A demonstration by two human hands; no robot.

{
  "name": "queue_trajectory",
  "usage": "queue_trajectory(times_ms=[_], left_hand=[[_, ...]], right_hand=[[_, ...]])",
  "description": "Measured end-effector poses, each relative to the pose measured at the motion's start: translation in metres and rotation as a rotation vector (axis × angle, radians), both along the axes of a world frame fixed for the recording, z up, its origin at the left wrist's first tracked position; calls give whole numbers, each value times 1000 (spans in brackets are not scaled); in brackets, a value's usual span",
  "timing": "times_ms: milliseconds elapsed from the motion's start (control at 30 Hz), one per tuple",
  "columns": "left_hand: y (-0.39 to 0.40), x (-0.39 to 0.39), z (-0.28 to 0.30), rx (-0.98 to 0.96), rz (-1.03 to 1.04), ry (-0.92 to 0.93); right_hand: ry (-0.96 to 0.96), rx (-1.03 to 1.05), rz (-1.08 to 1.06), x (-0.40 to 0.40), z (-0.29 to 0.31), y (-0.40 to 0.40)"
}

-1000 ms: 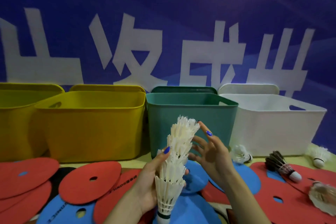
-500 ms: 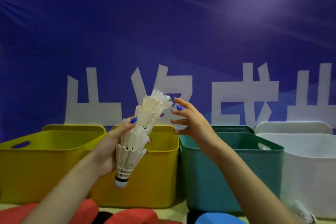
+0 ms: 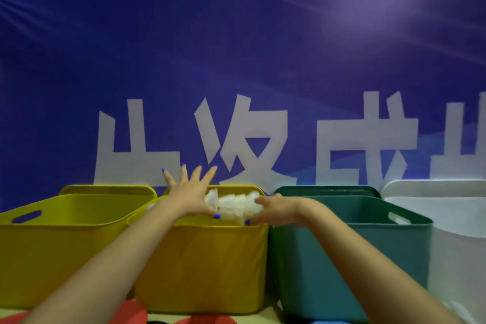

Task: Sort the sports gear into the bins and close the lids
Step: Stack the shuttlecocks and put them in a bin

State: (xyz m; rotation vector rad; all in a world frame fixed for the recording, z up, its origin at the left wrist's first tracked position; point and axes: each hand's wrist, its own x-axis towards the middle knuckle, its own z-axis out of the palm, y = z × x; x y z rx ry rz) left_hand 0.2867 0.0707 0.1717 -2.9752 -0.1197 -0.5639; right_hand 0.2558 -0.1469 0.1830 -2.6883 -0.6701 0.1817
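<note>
Head view: shuttlecock stack (image 3: 232, 206) lies sideways over the second yellow bin (image 3: 200, 263), between both hands. Left hand (image 3: 190, 192) at nine o'clock, fingers spread, released; right hand (image 3: 273, 210) at three o'clock, its grip unclear.

Four bins across lower frame, all smooth moulded plastic, matt to faint sheen: yellow bin (image 3: 65, 242) lower left, second yellow bin (image 3: 200, 265) at centre, green bin (image 3: 349, 258) right of centre, white bin (image 3: 457, 250) at right edge, its wall slightly translucent-looking. Shuttlecocks (image 3: 234, 205) over the centre bin's rim: white feather, rough frayed edges, blurred. Banner (image 3: 236, 60) filling upper frame: blue printed sheet, cloth or vinyl cannot tell, slight sheen, faint creases, flat white lettering. Red discs (image 3: 131, 310) at bottom edge: thin flat matt sheet, material unclear. Nails on both hands: glossy blue polish.
</note>
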Motion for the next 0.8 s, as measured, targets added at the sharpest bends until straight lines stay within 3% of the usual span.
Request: queue_trajectory(times_ms=[67, 133, 300, 467, 667, 800], left_hand=[[-3, 2, -3, 21, 2, 46], [-12, -8, -3, 12, -89, 28], [-51, -55, -1, -41, -324, 32], [-122, -87, -13, -244, -601, 176], [-237, -108, -73, -346, -891, 293], [-308, -125, -137, -302, -1012, 381]], right_hand=[[9, -181, 0, -8, -10, -17], [17, -237, 11, -16, -19, -37], [-32, -191, 50, -41, -48, -92], [22, -167, -30, -68, -86, -149], [-101, -200, -240, -100, -123, -234], [-170, -227, -410, -128, -136, -305]])
